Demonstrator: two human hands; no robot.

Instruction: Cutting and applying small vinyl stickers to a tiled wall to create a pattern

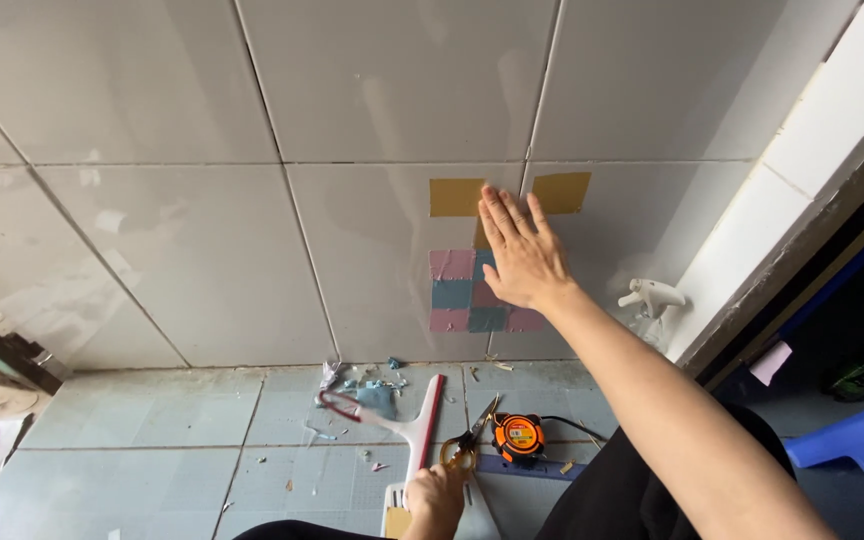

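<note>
Squeegee [414,440] in the lower middle of the frame is the thing in the left hand [434,498]: the fingers are closed round its white handle, and its red-edged blade points up and away over the floor tiles, with a scrap of blue film [377,398] lying at its far end. It looks light and stiff, plastic with a rubbery edge, and the handle is the sensible place to hold it. The right hand [519,258] is flat and open, fingers together, pressed on a patch of coloured stickers [457,292] on the wall just right of centre. Those pink and blue squares, with two mustard ones above, look thin, soft and easily creased or torn, so they are best smoothed with a flat palm or lifted by a corner.

Glossy grey wall tiles [182,240] look hard and slippery; the floor tiles [172,440] are paler and littered with small offcuts. Scissors [468,442] with yellow handles and an orange tape measure [519,437] lie beside the squeegee. A white hook [652,296] sits on the wall at right, and a blue stool [857,445] shows at the lower right edge.
</note>
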